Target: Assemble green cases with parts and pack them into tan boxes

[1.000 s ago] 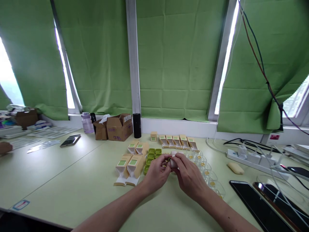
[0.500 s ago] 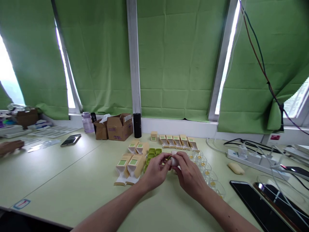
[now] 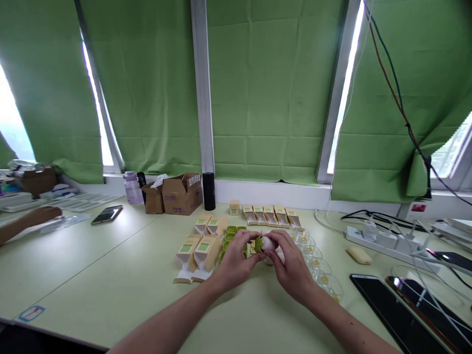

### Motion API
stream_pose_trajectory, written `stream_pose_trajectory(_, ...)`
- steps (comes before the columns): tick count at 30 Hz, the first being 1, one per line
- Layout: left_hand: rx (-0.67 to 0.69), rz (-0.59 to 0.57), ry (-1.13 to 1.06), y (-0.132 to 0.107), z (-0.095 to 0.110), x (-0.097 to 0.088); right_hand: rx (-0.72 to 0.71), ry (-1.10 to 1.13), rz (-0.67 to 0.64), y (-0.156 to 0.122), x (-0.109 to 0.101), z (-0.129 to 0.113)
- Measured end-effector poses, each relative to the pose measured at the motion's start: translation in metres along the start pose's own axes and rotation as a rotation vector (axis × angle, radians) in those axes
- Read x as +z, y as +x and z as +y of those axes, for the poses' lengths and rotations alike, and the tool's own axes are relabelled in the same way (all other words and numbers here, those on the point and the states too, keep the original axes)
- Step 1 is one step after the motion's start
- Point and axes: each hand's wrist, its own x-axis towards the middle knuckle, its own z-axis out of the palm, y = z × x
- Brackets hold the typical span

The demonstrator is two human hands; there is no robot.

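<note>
My left hand has its fingers closed on a small green cup-shaped piece. The fingers of my right hand grip a white, rounded, egg-like piece, whose end meets the green piece. Another pale rounded thing shows partly under my right fingers. Just behind my left hand stand several green square cups, partly hidden. To the right of my right hand are clear plastic covers with yellow spots.
Several cream boxes with green labels lie open-flapped on the left, with more open cream boxes behind. Phones, a power strip and cables lie right. Cardboard box and black bottle stand behind. Another person's hand is far left.
My hands have tilted and spread slightly, so more of the green piece and the white piece shows between them. The other person's hand has moved right.
</note>
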Motion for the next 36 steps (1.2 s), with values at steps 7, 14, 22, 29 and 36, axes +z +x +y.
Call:
stream_pose_trajectory(7, -0.015, 0.024, -0.011, 0.000, -0.001, 0.001, 0.065, 0.072, 0.051, 0.001, 0.005, 0.001)
stream_pose_trajectory(14, -0.036, 0.040, -0.009, 0.000, -0.001, 0.002, 0.192, 0.234, 0.073, 0.000, 0.010, -0.002)
stream_pose_trajectory(22, -0.116, 0.111, -0.026, 0.000, -0.017, 0.000, 0.698, 0.858, 0.271, 0.012, -0.004, 0.017)
stream_pose_trajectory(29, -0.168, 0.226, -0.137, 0.004, -0.025, 0.001, 0.861, 1.218, 0.212, 0.015, -0.009, 0.017)
stream_pose_trajectory(36, -0.209, 0.262, -0.157, 0.006, -0.025, 0.000, 0.890, 1.301, 0.206, 0.018, -0.011, 0.005)
